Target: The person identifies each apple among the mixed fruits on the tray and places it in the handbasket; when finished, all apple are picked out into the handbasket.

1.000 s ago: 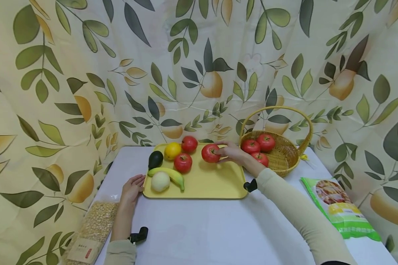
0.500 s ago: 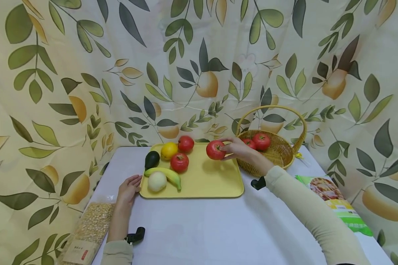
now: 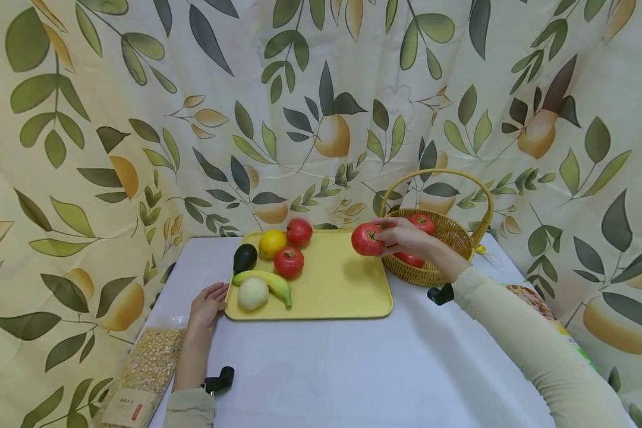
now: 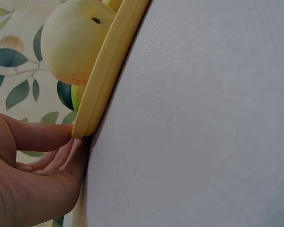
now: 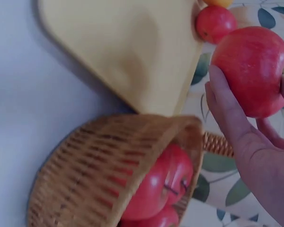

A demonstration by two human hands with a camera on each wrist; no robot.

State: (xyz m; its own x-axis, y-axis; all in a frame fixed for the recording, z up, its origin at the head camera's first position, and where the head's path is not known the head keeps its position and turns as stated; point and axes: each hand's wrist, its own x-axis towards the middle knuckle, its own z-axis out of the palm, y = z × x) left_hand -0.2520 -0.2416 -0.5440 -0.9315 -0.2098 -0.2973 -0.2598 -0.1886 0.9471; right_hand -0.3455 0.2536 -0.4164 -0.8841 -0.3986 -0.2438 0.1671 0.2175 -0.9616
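Note:
My right hand (image 3: 406,235) holds a red apple (image 3: 368,239) in its fingers, raised over the right end of the yellow tray (image 3: 326,300), beside the wicker basket (image 3: 428,274). In the right wrist view, the apple (image 5: 251,71) sits between thumb and fingers, apart from tray and basket. More red apples (image 5: 154,189) lie in the basket, partly hidden by the hand in the head view. My left hand (image 3: 205,306) pinches the tray's left edge; the left wrist view shows the thumb (image 4: 45,136) against the rim (image 4: 102,80) and the fingers below.
On the tray's left half lie two red apples (image 3: 289,263), a lemon (image 3: 272,244), an avocado (image 3: 245,258), a banana (image 3: 278,288) and a pale peach (image 3: 253,293). A bag of grains (image 3: 144,362) lies left. The right sleeve partly covers a colourful packet (image 3: 532,297).
My right hand has lifted the apple from over the tray and carried it right, toward the basket. The left hand stays at the tray's edge. The head view has shifted slightly.

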